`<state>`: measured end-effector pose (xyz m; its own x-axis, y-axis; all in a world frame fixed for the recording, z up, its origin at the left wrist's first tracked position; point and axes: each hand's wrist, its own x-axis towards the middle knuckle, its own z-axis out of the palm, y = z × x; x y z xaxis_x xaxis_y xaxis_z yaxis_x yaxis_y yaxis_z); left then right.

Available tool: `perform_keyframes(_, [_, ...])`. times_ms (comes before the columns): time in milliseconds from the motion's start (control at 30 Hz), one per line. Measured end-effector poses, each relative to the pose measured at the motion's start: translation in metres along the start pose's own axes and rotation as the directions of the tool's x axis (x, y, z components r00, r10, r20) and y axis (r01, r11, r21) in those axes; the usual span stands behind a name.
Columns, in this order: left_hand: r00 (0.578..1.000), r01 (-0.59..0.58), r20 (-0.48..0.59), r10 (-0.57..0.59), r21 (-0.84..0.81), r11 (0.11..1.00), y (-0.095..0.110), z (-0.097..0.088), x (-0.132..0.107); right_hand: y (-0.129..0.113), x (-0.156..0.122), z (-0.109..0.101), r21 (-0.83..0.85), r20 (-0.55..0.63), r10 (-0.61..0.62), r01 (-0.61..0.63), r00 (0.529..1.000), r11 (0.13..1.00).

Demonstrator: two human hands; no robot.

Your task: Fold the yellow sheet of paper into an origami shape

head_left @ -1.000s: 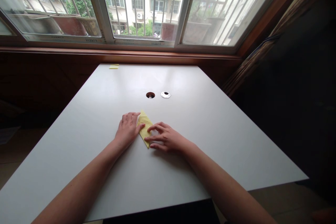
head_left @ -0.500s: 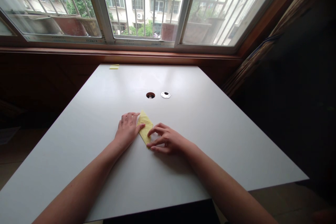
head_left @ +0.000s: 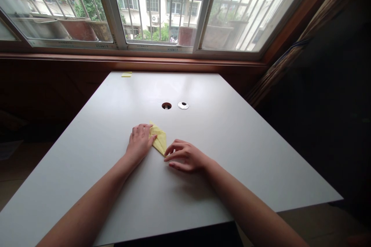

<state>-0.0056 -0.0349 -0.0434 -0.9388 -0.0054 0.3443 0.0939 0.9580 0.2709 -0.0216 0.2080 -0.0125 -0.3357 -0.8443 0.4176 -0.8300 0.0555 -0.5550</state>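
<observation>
A folded piece of yellow paper (head_left: 160, 139) lies flat on the white table (head_left: 232, 142), pointed at both ends. My left hand (head_left: 139, 141) rests on its left edge with the fingers stretched flat over the paper, holding it down. My right hand (head_left: 185, 155) sits just right of the paper's near tip, fingers curled, with the fingertips touching that lower point. Part of the paper is hidden under my left fingers.
A round cable hole (head_left: 166, 105) and a silver grommet cap (head_left: 182, 105) lie beyond the paper. A small yellow note (head_left: 126, 74) sits at the table's far edge by the window sill (head_left: 174, 61). A dark curtain (head_left: 319, 65) hangs at the right.
My right hand has slid toward me down the paper, from its middle to its near tip. My left hand stays pressed on the paper's left edge.
</observation>
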Motion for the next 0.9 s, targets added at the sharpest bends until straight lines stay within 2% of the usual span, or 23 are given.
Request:
perform_keyframes(100, [1.000,0.014,-0.022,-0.015,-0.042,0.999,-0.002,0.001,0.000,0.003,-0.001,0.000,-0.103,-0.087,0.041,-0.050,0.995,0.993])
perform_keyframes(200, [0.999,0.027,-0.043,-0.031,-0.077,0.997,-0.002,0.000,0.000,0.006,-0.001,0.001,-0.184,-0.120,0.069,-0.090,0.990,0.979])
perform_keyframes(500, [0.998,0.008,-0.058,-0.022,-0.227,0.974,0.002,-0.007,0.006,0.003,0.001,0.005,-0.326,-0.038,0.008,-0.020,0.999,0.945])
perform_keyframes(767, [0.991,-0.097,0.058,0.122,-0.322,0.942,0.001,-0.010,0.010,0.008,0.002,0.003,-0.396,-0.047,0.051,-0.066,0.998,0.916])
perform_keyframes(900, [0.986,-0.102,0.092,0.142,-0.344,0.933,0.006,-0.014,0.009,0.009,0.000,0.003,-0.403,-0.058,0.071,-0.089,0.996,0.911])
